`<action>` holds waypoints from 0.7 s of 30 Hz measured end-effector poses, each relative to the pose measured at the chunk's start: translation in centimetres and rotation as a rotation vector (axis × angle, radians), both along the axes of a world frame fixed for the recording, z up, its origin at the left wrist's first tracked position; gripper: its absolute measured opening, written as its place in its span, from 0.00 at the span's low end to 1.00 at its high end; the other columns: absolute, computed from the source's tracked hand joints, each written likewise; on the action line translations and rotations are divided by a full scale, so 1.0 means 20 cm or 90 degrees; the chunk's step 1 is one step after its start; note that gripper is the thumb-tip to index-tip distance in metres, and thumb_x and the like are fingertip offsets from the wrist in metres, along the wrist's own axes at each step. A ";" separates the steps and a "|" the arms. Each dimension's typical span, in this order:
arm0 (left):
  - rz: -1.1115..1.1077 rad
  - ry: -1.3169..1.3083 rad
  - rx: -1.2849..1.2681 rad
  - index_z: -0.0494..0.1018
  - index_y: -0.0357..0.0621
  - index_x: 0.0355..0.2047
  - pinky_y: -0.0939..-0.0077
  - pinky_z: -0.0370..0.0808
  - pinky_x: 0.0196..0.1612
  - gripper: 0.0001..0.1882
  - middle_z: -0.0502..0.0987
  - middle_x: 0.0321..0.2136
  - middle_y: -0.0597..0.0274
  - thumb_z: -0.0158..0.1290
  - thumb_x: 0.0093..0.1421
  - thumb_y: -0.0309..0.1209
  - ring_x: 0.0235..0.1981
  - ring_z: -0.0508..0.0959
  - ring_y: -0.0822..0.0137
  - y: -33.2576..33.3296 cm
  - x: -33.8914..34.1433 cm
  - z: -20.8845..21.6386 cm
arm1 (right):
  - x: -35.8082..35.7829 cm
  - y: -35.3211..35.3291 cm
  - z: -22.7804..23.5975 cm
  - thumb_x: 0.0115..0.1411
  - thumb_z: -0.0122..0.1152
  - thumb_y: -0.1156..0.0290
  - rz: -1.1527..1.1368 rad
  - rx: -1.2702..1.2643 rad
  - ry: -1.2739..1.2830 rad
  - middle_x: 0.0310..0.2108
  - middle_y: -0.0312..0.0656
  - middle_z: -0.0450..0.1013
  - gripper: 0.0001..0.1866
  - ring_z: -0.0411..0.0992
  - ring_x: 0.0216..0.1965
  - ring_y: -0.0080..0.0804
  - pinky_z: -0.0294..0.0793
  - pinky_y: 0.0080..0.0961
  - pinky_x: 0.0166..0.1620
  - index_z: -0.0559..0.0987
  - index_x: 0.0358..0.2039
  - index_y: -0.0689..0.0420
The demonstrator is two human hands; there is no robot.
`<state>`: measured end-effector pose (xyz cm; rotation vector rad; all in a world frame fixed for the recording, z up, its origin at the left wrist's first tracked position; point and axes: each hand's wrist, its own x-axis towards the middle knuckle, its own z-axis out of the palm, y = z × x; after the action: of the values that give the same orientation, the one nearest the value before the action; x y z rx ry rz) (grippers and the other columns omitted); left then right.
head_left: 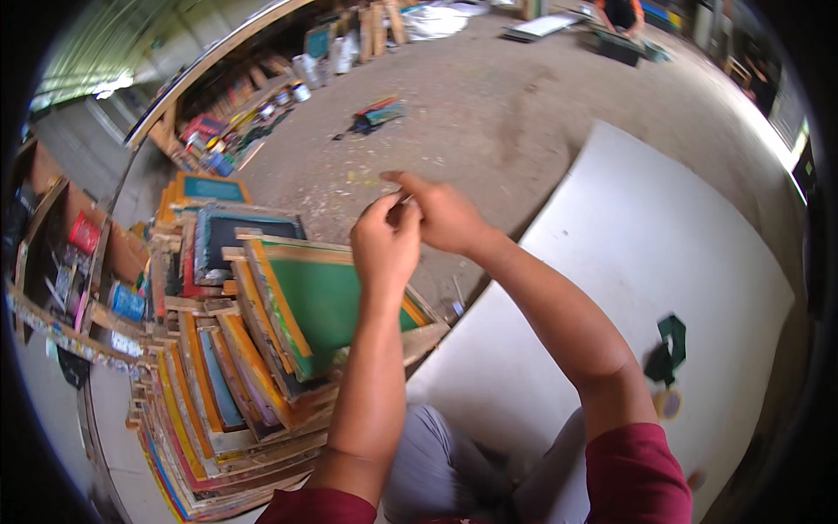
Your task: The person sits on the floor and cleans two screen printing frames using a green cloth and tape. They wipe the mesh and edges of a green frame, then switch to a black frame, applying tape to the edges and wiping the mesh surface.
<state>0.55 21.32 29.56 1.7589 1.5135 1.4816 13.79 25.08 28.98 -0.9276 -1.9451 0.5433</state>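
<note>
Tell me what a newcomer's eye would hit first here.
Probably the left hand and right hand, brought together mid-picture; whether they hold anything is unclear. Next, the big white sheet across the right side, with a dark green strip toward its right edge. Then the pile of wood-framed screens at lower left, a green-faced screen on top.

Bare hands blurred; I can't tell what's between them. Orange-and-black-clad person cut off at top edge.
</note>
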 end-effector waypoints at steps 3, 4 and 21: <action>0.099 0.063 -0.027 0.84 0.34 0.48 0.66 0.80 0.45 0.16 0.87 0.38 0.46 0.59 0.66 0.33 0.40 0.88 0.58 0.22 -0.08 0.14 | -0.17 0.28 0.06 0.61 0.64 0.69 0.012 -0.034 0.062 0.42 0.53 0.84 0.29 0.83 0.45 0.56 0.81 0.48 0.46 0.75 0.64 0.53; 0.141 0.103 -0.037 0.84 0.37 0.47 0.62 0.80 0.47 0.17 0.87 0.39 0.44 0.61 0.64 0.36 0.41 0.87 0.53 0.27 -0.12 0.22 | -0.22 0.36 0.08 0.61 0.66 0.69 0.027 -0.035 0.101 0.43 0.54 0.84 0.28 0.83 0.45 0.57 0.81 0.46 0.46 0.76 0.63 0.54; 0.625 0.416 -0.519 0.54 0.44 0.76 0.43 0.73 0.64 0.48 0.75 0.62 0.36 0.64 0.63 0.46 0.65 0.74 0.38 0.44 -2.26 0.07 | -1.52 0.62 -0.01 0.65 0.72 0.57 0.347 -0.208 0.053 0.51 0.54 0.80 0.31 0.83 0.47 0.49 0.81 0.43 0.51 0.76 0.64 0.55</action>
<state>-44.56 30.12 30.86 1.0036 3.0023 0.3051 -16.55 37.58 28.84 -0.5402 -2.0656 1.2220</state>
